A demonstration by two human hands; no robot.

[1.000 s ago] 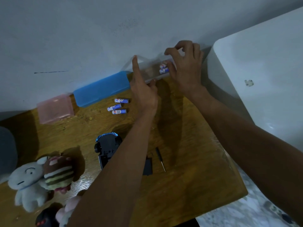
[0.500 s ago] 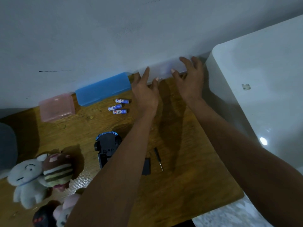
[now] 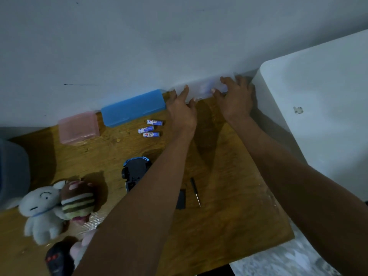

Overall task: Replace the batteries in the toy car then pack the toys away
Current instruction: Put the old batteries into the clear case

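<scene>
Both hands lie on one clear plastic box (image 3: 201,90) that stands against the wall at the far edge of the wooden table (image 3: 229,196). The left hand (image 3: 182,110) has its fingers straight, pressing the box's left end; the right hand (image 3: 236,96) lies flat with straight fingers over its right end. Faint blue marks show through the box, too blurred to tell what they are.

Three blue-and-white batteries (image 3: 150,128) lie loose on the table, just beside the left hand. One toy car (image 3: 135,173) lies upside down nearer the camera, partly behind the left forearm, with one small black cover (image 3: 181,199) and one screwdriver (image 3: 195,191) near it.

Two more boxes stand along the wall: one blue box (image 3: 133,107) and one pink box (image 3: 78,127). At the left are two plush toys side by side, one white (image 3: 40,214) and one brown striped (image 3: 77,200), with one pink plush (image 3: 80,249) and one dark toy with red marks (image 3: 56,259) at the near edge.
</scene>
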